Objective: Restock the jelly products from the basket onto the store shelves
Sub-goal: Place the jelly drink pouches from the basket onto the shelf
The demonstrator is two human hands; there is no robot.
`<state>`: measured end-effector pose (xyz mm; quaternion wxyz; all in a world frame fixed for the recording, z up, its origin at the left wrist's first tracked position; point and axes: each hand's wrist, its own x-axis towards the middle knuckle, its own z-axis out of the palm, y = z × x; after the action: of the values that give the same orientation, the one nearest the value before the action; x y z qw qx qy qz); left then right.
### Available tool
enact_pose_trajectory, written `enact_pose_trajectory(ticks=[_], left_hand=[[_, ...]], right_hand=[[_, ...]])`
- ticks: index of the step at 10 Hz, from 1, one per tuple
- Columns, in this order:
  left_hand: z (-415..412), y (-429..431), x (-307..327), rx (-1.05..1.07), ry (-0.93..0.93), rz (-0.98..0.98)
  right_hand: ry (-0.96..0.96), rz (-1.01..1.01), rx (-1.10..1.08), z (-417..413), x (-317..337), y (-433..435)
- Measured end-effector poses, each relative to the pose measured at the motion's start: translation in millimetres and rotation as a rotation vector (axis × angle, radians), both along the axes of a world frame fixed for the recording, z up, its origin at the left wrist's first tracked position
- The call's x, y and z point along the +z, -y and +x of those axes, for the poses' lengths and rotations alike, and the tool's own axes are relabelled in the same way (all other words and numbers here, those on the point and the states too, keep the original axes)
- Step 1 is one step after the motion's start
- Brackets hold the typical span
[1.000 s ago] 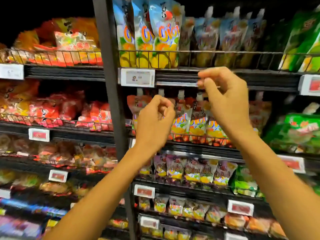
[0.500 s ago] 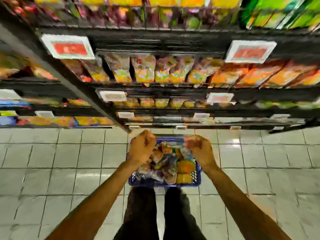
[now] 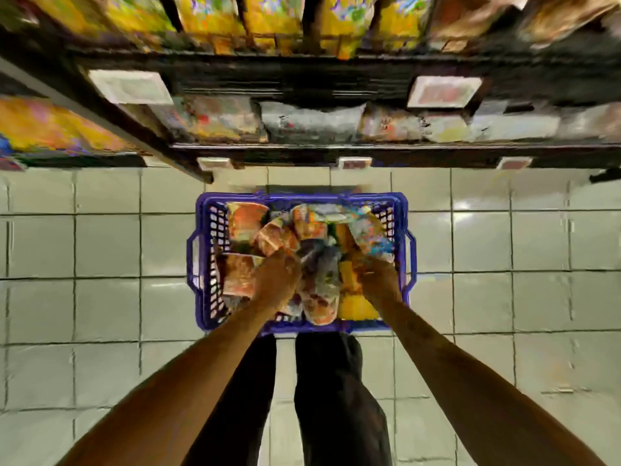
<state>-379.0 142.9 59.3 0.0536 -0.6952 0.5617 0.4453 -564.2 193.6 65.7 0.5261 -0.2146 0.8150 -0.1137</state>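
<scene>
My left hand [image 3: 276, 280] and my right hand [image 3: 379, 280] are down among the jelly packs [image 3: 243, 222] inside the blue basket [image 3: 363, 326], which stands on the tiled floor [image 3: 107, 247] before the shelves [image 3: 302, 82]. My fingers are hidden between the packs, so I cannot tell if they pinch one.

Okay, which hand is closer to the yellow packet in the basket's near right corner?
Right. The right hand is just beyond the yellow packet; the left hand is farther off, toward the left side of the basket.
</scene>
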Motion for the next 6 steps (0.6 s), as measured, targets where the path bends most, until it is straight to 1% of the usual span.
enact_pose_trajectory(ticks=[1,2,3,4,5,6], left_hand=[[-3,-6,-32,-0.115,0.097,-0.03],[-3,-13,-54,-0.163,0.167,-0.107],[-2,-13,-59,-0.196,0.138,-0.106],[6,-12,-49,-0.145,0.073,-0.099],[16,-12,-28,-0.045,0.009,-0.089],[29,-11,-4,0.099,-0.076,-0.064]], right_hand=[[0.069,0.008,0.012,4,-46,2],[0.105,-0.002,0.054,20,-80,-5],[0.048,0.041,-0.013,27,-91,-6],[0.015,0.053,-0.219,24,-78,-8],[0.088,0.077,-0.313,19,-53,-11],[0.403,0.081,-0.543,16,-16,-10]])
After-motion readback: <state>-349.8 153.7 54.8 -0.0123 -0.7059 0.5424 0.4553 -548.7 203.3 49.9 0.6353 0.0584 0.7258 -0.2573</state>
